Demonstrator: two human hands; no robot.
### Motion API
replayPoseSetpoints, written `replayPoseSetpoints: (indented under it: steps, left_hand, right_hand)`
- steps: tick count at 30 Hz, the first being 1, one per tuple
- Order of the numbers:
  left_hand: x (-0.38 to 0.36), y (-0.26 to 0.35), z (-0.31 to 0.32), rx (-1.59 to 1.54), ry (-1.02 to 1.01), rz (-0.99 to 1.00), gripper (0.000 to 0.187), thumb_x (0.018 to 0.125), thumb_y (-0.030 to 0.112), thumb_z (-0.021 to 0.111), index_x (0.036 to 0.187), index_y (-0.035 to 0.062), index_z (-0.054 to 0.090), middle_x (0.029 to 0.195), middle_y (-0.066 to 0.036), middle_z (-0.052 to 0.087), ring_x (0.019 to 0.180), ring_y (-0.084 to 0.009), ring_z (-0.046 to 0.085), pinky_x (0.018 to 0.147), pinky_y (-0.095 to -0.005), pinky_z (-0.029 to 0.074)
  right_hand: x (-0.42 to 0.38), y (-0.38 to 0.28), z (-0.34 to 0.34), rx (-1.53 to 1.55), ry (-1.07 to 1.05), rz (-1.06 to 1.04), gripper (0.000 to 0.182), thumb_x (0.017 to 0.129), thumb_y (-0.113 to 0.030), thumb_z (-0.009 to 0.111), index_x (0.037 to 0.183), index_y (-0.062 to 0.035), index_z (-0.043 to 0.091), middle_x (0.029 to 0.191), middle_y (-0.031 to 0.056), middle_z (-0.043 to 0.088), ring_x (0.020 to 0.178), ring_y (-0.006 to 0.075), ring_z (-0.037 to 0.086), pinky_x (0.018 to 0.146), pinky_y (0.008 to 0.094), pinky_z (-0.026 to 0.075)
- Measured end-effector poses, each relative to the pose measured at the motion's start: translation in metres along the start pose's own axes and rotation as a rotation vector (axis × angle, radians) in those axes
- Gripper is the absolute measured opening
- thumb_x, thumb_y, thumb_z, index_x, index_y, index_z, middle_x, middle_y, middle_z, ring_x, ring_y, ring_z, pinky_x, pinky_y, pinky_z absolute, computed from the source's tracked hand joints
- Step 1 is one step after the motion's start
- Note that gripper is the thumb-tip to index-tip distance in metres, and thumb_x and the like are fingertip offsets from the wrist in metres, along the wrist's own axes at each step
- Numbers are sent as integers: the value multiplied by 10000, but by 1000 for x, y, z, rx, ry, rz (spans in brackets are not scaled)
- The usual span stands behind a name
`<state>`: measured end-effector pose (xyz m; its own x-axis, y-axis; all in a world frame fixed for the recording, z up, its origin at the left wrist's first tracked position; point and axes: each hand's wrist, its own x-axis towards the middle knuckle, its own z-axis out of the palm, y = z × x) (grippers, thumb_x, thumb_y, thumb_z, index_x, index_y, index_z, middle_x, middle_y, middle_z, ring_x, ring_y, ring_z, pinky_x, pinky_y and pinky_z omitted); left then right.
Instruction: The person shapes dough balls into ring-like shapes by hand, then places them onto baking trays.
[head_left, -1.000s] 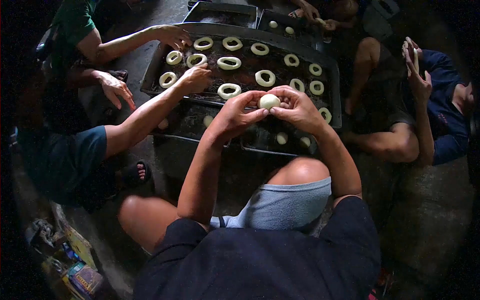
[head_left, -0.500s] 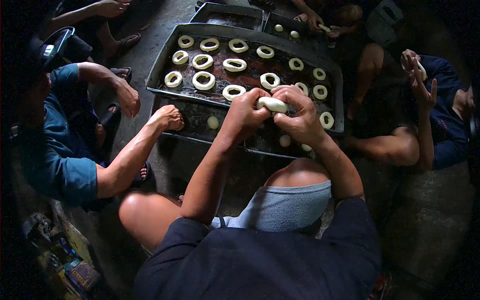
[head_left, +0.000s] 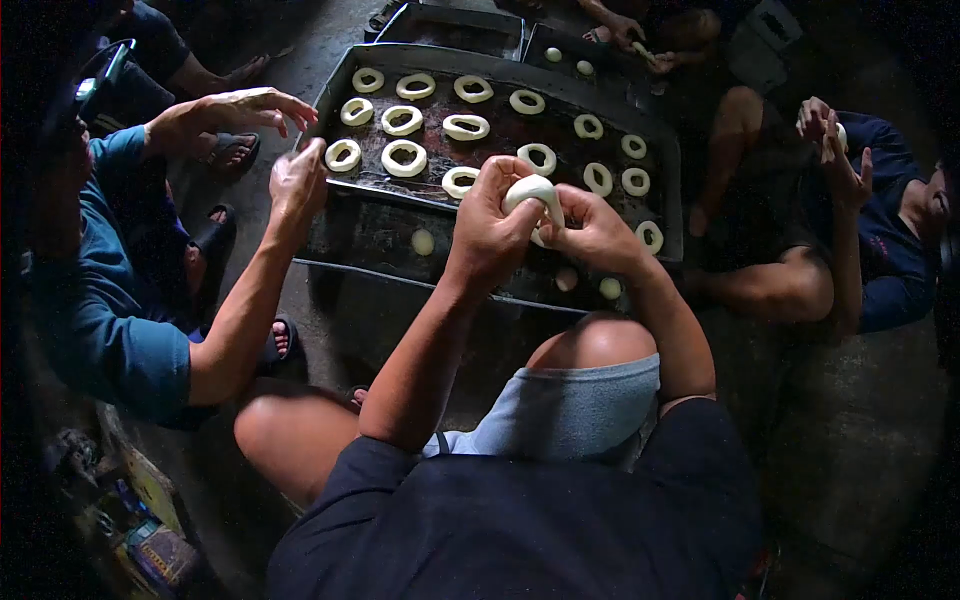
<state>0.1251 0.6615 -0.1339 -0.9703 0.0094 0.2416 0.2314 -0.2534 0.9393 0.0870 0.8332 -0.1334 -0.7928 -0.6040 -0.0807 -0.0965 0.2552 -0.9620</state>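
Much of the scene lay in deep shadow, and the view's dark edges swallowed the far corners; the objects heaped at the lower left were too dim to name. The pale, soft piece of dough (head_left: 532,190) was partly hidden behind the fingers that worked it, so its full shape could not be made out, though a curved strip of it showed between the hands. The left hand (head_left: 489,222) was curled around its left side and the right hand (head_left: 592,228) pinched its lower end, both pressed closed on the dough, held in the air just above the near edge of the trays.

A co-worker in a blue shirt sat to the left, one hand (head_left: 297,183) raised beside the tray's corner and the other (head_left: 232,108) spread above it. Another person in dark blue sat at the right, hands (head_left: 832,135) pressed together around something pale, too small to tell.

The large dark metal tray (head_left: 670,150) on the floor held many white dough rings (head_left: 404,157) laid in rows. A lower dark tray (head_left: 380,235), nearer the person, held a few small round dough balls (head_left: 423,242), well apart from each other. Two further trays at the top were cut off by the frame.
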Motion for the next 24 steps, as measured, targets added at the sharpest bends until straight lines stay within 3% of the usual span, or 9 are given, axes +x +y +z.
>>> replayPoseSetpoints:
  steps: [2, 5, 9, 14, 16, 18, 20, 22, 24]
  left_hand:
    - [0, 11, 1, -141, 0, -77, 288, 858, 53, 510, 1136, 18, 446, 885, -60, 570, 701, -78, 524, 616, -239, 457]
    - [6, 2, -7, -241, -54, -253, 344, 872, 56, 518, 1201, 22, 425, 863, -35, 545, 646, -58, 472, 573, -211, 405]
    - [4, 7, -5, -180, -144, -296, 388, 840, 99, 570, 1195, 4, 444, 887, -39, 580, 706, -65, 521, 617, -218, 434]
    - [11, -6, -22, -66, -337, -454, 476, 847, 148, 601, 1264, -8, 432, 1046, -118, 606, 944, -148, 574, 816, -266, 454]
    - [8, -6, -19, -25, -392, -470, 432, 841, 145, 580, 1223, -20, 463, 988, -105, 612, 881, -133, 581, 780, -243, 455]
    - [8, -1, -15, 155, -247, -414, 353, 840, 132, 552, 1150, -29, 504, 904, -80, 607, 815, -124, 584, 744, -233, 458]
    - [11, 3, -18, -113, -143, -338, 292, 846, 131, 556, 1092, -22, 521, 837, -47, 578, 773, -103, 571, 704, -233, 456]
    - [12, -7, -15, -291, -15, -286, 316, 850, 128, 565, 1123, -23, 508, 914, -60, 583, 811, -100, 569, 723, -239, 456]
    - [13, -17, -13, -191, -83, -290, 343, 853, 130, 573, 1152, -21, 496, 958, -71, 580, 837, -107, 569, 744, -247, 460]
  right_hand:
    - [-7, -7, -5, 25, -132, -28, 163, 816, -116, 630, 957, -42, 599, 895, 38, 603, 877, 105, 569, 773, 272, 453]
    - [-12, -26, 0, 598, 118, -242, 230, 846, -79, 600, 1067, -28, 568, 946, 60, 637, 881, 135, 614, 800, 304, 491]
    - [-4, -7, -4, 352, -46, 64, 411, 844, -96, 621, 1219, -36, 465, 987, 86, 627, 895, 138, 612, 748, 279, 501]
    - [-9, -22, -9, 568, 133, -131, 667, 814, -53, 622, 1388, -25, 283, 985, 133, 620, 861, 165, 623, 748, 273, 501]
    - [-6, -31, -13, 507, 181, -136, 710, 799, -47, 627, 1405, -22, 256, 953, 134, 626, 844, 164, 622, 769, 277, 496]
    - [-6, -21, -13, 386, 120, 19, 662, 798, -75, 651, 1370, -14, 324, 918, 107, 634, 847, 158, 619, 778, 283, 494]
    - [-5, -8, -16, 307, -106, 221, 527, 805, -82, 662, 1278, -6, 443, 911, 90, 644, 852, 151, 622, 776, 288, 495]
    - [-5, -3, -18, 392, -172, 177, 401, 812, -78, 671, 1176, 2, 524, 928, 81, 646, 864, 144, 623, 787, 295, 499]
    - [-2, -14, -16, 680, 79, -41, 354, 821, -62, 661, 1142, 13, 533, 936, 63, 638, 862, 131, 612, 808, 288, 497]
